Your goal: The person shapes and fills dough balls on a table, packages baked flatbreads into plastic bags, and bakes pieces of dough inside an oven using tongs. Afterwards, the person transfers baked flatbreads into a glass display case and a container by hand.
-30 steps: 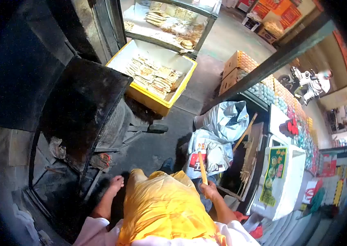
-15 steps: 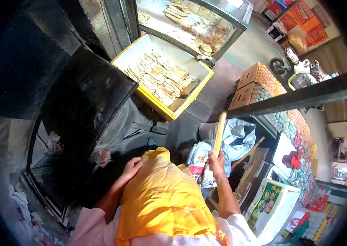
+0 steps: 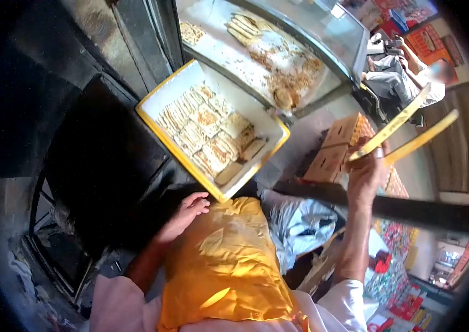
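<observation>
My right hand (image 3: 368, 169) is raised at the right, closed around a pair of yellow wooden tongs (image 3: 394, 131) whose two long arms spread apart and point up to the right. My left hand (image 3: 192, 208) holds nothing; its fingers reach loosely toward the near corner of a white tub with a yellow rim (image 3: 140, 110). Rows of flat browned breads (image 3: 204, 130) stand packed in that tub. Between my arms hangs a yellow apron (image 3: 218, 260), close to the tub's near corner.
Behind the tub, a glass display case (image 3: 295, 44) holds more breads and crumbs. A dark bar (image 3: 428, 213) crosses at the right, near stacked egg cartons (image 3: 328, 160). A grey plastic bag (image 3: 306, 224) lies below. A seated person (image 3: 406, 74) is at upper right.
My right hand has risen up and to the right with the tongs, whose arms now show spread. The tub appears closer to my body, and a person has come into view.
</observation>
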The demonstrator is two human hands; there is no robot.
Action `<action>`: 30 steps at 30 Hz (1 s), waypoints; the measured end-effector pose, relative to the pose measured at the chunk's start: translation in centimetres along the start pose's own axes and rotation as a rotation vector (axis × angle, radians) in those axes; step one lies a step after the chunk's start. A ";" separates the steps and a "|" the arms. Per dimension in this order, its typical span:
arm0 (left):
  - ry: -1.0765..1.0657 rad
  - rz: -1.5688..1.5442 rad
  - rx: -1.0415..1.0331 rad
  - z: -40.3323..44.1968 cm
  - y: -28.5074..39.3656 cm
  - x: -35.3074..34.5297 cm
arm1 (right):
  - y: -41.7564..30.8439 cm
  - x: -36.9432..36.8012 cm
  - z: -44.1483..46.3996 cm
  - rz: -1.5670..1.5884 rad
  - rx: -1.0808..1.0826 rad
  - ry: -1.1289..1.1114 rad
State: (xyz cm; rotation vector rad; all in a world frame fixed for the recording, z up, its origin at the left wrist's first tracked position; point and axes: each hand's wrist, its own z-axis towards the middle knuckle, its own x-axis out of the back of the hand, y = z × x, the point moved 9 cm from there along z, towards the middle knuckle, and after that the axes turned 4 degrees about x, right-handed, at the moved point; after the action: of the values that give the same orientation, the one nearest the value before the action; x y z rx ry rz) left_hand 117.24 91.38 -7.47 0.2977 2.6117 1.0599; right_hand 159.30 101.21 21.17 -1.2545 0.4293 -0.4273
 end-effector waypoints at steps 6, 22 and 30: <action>0.026 -0.062 -0.247 16.4 17.0 -3.5 | -0.4 -5.5 19.1 0.144 0.172 -0.257; 0.227 0.595 -0.737 48.8 39.3 6.6 | 8.9 -7.3 35.6 -0.148 0.140 -0.174; 0.928 0.283 -0.332 59.8 46.7 13.0 | 9.2 -7.4 36.4 -0.062 0.168 -0.159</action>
State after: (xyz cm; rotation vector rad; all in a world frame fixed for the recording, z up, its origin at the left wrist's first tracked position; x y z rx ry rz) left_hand 129.92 166.67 -17.86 0.1002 3.1136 2.1057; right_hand 172.98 136.90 22.10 -1.1306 0.2155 -0.4043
